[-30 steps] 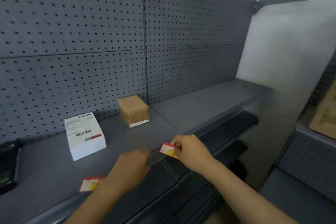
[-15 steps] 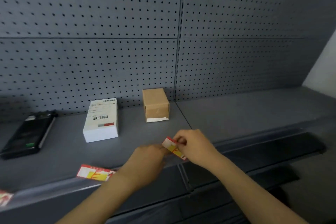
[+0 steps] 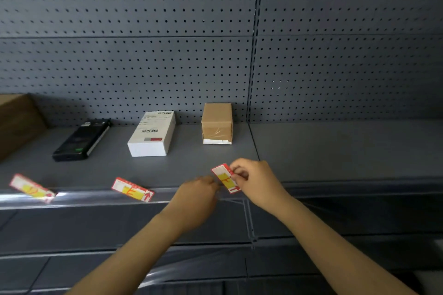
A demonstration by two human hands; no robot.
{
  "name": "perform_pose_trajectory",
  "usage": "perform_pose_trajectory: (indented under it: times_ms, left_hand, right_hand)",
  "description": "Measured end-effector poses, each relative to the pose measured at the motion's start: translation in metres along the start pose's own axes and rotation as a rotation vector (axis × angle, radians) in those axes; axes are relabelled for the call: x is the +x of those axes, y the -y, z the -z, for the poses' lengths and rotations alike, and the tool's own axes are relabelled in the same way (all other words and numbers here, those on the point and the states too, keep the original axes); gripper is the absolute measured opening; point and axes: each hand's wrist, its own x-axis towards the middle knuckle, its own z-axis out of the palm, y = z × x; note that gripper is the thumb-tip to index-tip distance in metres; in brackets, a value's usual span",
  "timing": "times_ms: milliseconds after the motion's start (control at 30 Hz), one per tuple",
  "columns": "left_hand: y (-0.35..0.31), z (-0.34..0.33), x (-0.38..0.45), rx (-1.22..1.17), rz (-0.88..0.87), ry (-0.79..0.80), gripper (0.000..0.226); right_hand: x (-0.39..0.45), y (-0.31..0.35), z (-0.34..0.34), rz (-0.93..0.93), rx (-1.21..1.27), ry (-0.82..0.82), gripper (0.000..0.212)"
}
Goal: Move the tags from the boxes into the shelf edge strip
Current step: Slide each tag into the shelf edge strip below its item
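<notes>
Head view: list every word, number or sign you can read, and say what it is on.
No words or numbers are legible.
White box: barcode and printed lines, too small to read.
Three tags, held, middle, left: red arrow readable; the red marks on yellow are blurred.
Black device: nothing readable.
Brown box: no text visible.

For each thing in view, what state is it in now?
Held tag: pinched by right hand, tilted over strip.
Left hand: at strip edge, grip unclear.
Middle tag: lying slanted on strip.
Left tag: lying slanted.
White box: closed.
Brown box: closed.
</notes>
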Motion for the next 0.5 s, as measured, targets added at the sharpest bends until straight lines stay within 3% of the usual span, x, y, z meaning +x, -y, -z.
perform_pose_trajectory:
  times_ms: [500]
  left_hand:
    - [-0.014,-0.007,-0.008,0.106,0.116,-0.041,0.036]
  right_hand:
    - [0.004,-0.001,-0.002,0.079,-0.026,-0.02,0.017]
